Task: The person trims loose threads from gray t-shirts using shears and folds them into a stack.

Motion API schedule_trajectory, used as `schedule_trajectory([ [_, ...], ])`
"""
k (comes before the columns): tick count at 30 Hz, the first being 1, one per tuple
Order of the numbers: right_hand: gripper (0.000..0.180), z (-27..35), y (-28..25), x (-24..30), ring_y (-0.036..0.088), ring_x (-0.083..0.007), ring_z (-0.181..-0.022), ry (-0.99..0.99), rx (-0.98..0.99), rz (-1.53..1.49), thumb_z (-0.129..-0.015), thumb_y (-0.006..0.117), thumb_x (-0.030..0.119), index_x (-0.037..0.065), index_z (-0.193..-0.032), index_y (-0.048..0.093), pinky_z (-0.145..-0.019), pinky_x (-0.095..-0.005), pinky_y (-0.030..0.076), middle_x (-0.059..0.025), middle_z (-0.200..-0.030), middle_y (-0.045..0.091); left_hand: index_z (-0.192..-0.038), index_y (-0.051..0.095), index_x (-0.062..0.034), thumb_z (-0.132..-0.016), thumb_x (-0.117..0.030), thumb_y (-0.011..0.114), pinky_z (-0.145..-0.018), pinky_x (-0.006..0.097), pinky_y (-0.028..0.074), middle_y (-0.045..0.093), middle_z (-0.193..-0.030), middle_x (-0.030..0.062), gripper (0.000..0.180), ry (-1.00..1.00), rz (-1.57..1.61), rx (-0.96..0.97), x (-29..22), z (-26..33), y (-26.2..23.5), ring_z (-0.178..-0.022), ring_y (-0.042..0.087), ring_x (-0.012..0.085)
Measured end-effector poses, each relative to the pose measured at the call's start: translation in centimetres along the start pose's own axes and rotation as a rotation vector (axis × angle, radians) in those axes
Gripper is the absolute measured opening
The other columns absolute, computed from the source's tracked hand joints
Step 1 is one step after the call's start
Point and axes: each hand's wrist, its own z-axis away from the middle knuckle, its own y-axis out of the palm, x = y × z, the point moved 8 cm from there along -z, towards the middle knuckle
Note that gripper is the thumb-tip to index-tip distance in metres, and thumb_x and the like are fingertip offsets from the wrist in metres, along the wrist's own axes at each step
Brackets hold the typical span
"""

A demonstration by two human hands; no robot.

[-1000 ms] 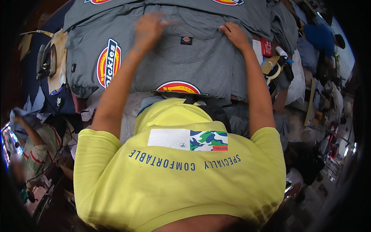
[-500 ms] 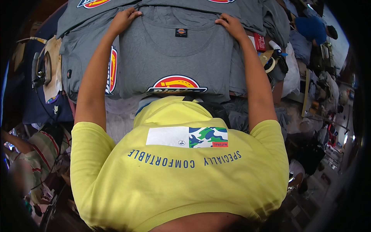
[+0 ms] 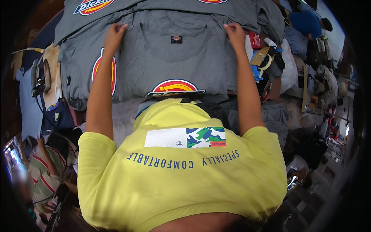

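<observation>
A grey T-shirt [image 3: 177, 63] lies folded in front of me, its round neckline facing up with a black neck label [image 3: 176, 39] inside and a colourful printed emblem [image 3: 176, 86] on its near part. My left hand [image 3: 115, 35] is closed, thumb and fingers pinching the shirt's fabric at the left shoulder. At the right shoulder my right hand [image 3: 235, 34] pinches the cloth in the same way. Between the hands the neckline is wrinkled and sags a little. My left forearm partly covers a red and yellow emblem [image 3: 103, 73] on grey cloth beside it.
More grey shirts [image 3: 154, 5] lie at the far side. An iron [image 3: 47, 75] stands on a tan pad to the left. Right of my arm are a red box [image 3: 254, 40] and a tape roll [image 3: 266, 63]. A person in a striped top [image 3: 48, 164] is at lower left.
Both hands have come nearer to me, the left one also shifting left. The neckline has gone from stretched to wrinkled. At lower left, the person's arm has moved up to light blue cloth.
</observation>
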Motion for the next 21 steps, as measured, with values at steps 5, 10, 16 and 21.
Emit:
schedule_trajectory([
  [5,0.028,7.1,-0.9,-2.5,0.051,-0.0063,-0.058,0.787,0.283,-0.503,-0.075,0.068,0.029,0.003,-0.080,0.060,-0.052,-0.0181,0.040,0.0004,-0.069,0.056,-0.072,0.055,-0.0132,-0.077,-0.034,0.066,-0.049,0.019,0.031,0.040,-0.058,-0.0054,0.024,-0.725,0.646,0.362,2.8,7.1,0.5,-0.051,0.037,0.0034],
  [10,0.021,6.5,0.3,-1.0,0.051,-0.0067,-0.060,0.629,0.387,-0.379,-0.074,0.068,0.022,0.004,-0.082,0.059,-0.055,-0.0185,0.041,0.0018,-0.069,0.056,-0.073,0.055,-0.0129,-0.075,-0.030,0.068,-0.050,0.018,0.031,0.045,-0.063,-0.0073,0.021,-0.591,0.500,0.463,0.2,6.8,0.1,-0.052,0.037,0.0046],
  [16,0.017,7.2,1.3,-1.5,0.054,-0.0096,-0.071,0.876,0.508,-1.049,-0.080,0.062,0.020,0.007,-0.090,0.056,-0.064,-0.0227,0.043,-0.0006,-0.081,0.058,-0.077,0.058,-0.0108,-0.079,-0.030,0.064,-0.057,0.023,0.042,0.055,-0.070,-0.0042,0.021,-0.737,1.002,0.522,2.1,7.4,1.1,-0.064,0.050,0.0069],
  [21,0.036,8.4,3.6,-0.3,0.058,-0.0113,-0.080,1.028,0.887,-1.371,-0.089,0.045,0.037,0.003,-0.097,0.056,-0.070,-0.0265,0.048,-0.0047,-0.091,0.061,-0.097,0.055,-0.0035,-0.083,-0.038,0.057,-0.078,0.030,0.047,0.060,-0.093,0.0058,0.037,-0.795,1.274,0.659,0.5,7.8,2.8,-0.086,0.058,0.0157],
])
